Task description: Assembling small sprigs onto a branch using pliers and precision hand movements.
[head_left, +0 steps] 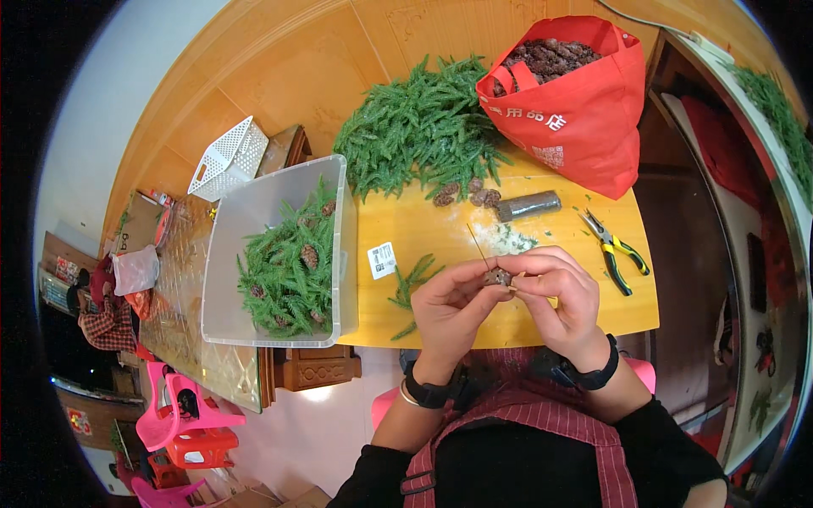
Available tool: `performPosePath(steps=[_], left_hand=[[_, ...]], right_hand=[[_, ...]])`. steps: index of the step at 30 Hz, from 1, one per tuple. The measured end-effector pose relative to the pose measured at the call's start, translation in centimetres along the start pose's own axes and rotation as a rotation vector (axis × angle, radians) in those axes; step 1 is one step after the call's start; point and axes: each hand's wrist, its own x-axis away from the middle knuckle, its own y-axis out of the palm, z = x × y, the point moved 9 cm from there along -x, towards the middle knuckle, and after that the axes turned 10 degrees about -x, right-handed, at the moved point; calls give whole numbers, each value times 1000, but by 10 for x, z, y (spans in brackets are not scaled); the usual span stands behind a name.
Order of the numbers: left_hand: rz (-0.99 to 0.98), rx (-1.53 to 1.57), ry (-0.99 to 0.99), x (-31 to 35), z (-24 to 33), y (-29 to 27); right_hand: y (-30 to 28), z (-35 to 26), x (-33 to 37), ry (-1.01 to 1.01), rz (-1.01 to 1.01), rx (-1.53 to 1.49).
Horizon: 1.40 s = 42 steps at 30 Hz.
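Note:
Over the front of the yellow table, a small brown pine cone (497, 277) is held up between my two hands. The fingers of my left hand (457, 306) are closed on it from the left. A thin wire (477, 241) juts up and away from the cone. My right hand (561, 296) pinches at the cone's right side; what lies between those fingertips is mostly hidden. Below my left fingers lies a green artificial fir sprig (413, 284). Beyond my hands are loose pine cones (485, 198) and a dark, wrapped cylindrical bundle (529, 206).
Pliers (611, 254) with yellow-black handles lie at the right. A red bag (584, 106) of pine cones stands behind, beside piled fir branches (415, 127). At left, a clear bin (342, 262) holds sprigs with cones. A white label (382, 261) lies near it.

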Motion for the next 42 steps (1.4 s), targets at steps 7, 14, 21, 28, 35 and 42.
performPosePath(steps=[7,14,21,28,35,42], left_hand=[[-1,2,27,-2,1,-1],[-24,4,-32,-2,0,-1],[-38,-9,-74,-4,0,2],[-143,22,-139,-3,2,12],[-197,9,-181,0,-5,13],[-241,15,-191,3,-5,15]], right_hand=[[-1,2,0,6,-3,-23],[-3,2,-2,23,-19,-40],[-7,4,-9,118,-91,-73],[-11,-1,-15,174,-174,-5],[3,36,2,581,-182,-408],[10,45,7,633,-178,-647]])
